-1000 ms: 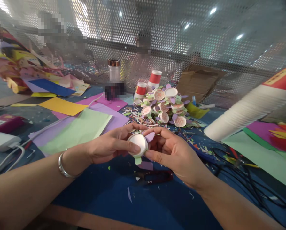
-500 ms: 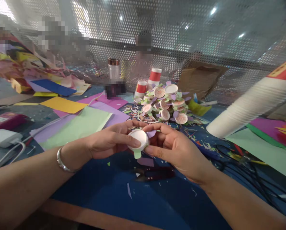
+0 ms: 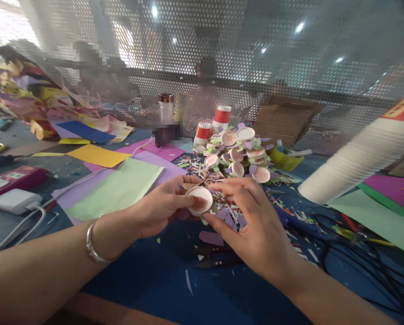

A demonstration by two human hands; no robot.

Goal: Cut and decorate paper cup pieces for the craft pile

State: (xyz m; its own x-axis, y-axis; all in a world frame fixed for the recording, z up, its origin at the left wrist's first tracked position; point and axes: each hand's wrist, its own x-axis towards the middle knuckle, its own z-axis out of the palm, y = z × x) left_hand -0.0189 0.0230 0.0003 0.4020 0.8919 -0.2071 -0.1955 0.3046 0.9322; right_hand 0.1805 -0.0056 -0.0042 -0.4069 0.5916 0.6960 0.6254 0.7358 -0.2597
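My left hand [image 3: 161, 205] pinches a small white paper-cup flower [image 3: 199, 200] with green and purple paper petals, thumb on its round face. My right hand [image 3: 252, 221] is beside it on the right, palm down with fingers stretched toward the flower and the paper scraps [image 3: 227, 216] under it. Whether its fingertips grip anything is hidden. Behind them lies a pile of finished cup flowers [image 3: 240, 153]. A pair of dark snips [image 3: 215, 259] lies on the blue mat below my right hand.
Coloured paper sheets [image 3: 120, 185] lie at the left. A long stack of white paper cups [image 3: 360, 155] lies at the right. Two red-banded cups [image 3: 213, 124] and a jar [image 3: 165, 107] stand at the back. A white charger [image 3: 15, 201] with cable sits far left; black cables [image 3: 354, 243] right.
My right hand has turned palm down and let go of the flower's petal side, fingers now stretched over the scraps. My left hand still holds the flower. The view shifted slightly.
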